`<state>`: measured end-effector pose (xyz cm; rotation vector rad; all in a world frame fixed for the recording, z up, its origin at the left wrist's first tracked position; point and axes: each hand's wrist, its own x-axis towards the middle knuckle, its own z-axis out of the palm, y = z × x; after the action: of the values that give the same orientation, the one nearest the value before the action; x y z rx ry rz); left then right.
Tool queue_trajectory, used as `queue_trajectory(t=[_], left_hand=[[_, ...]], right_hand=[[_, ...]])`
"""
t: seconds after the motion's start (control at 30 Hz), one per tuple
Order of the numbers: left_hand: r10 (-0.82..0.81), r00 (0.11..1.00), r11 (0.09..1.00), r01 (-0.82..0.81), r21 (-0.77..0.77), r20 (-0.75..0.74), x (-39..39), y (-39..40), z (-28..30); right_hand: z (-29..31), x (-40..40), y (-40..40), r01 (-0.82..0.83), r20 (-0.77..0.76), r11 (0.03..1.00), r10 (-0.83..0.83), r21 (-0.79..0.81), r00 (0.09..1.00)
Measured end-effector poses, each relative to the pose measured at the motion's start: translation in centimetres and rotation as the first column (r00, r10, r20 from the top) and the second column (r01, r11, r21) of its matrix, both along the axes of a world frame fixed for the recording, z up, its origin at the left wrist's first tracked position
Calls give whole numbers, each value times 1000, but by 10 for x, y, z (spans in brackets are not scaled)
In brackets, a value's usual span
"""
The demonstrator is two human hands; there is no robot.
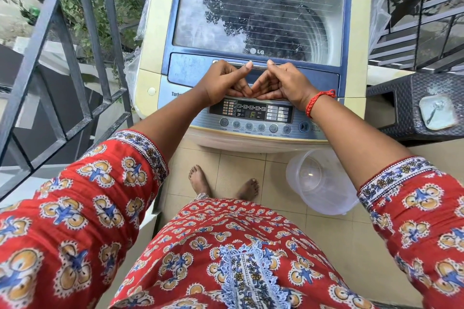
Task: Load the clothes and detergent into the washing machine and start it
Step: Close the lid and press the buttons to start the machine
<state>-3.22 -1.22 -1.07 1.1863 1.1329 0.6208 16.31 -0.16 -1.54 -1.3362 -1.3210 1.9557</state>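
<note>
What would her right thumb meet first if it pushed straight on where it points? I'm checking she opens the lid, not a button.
Probably the silver lid handle: the right hand has its thumb tip at it already, though contact is unclear.

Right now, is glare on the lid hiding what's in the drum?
Head view: sky and tree reflections wash over the glass lid, so only the drum wall at right shows; wide-angle bends the railing; hands and control panel stay sharp.

The washing machine (pixel 251 57) stands before you, a railing (pixel 62 70) to its left and a stool (pixel 406 105) to its right. Your hands (pixel 226 81) (pixel 283 83) rest side by side on its lid (pixel 258 17), behind the control panel (pixel 253 118). A tub (pixel 319 183) sits on the floor by your feet.
</note>
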Motion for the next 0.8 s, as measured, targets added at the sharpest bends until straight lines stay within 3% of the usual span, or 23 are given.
queue_trajectory(t=[0.8], left_hand=[[4, 1000, 1000, -4, -15, -8, 0, 3, -5]], right_hand=[[-6, 2, 3, -10, -18, 1000, 10, -1, 1000]])
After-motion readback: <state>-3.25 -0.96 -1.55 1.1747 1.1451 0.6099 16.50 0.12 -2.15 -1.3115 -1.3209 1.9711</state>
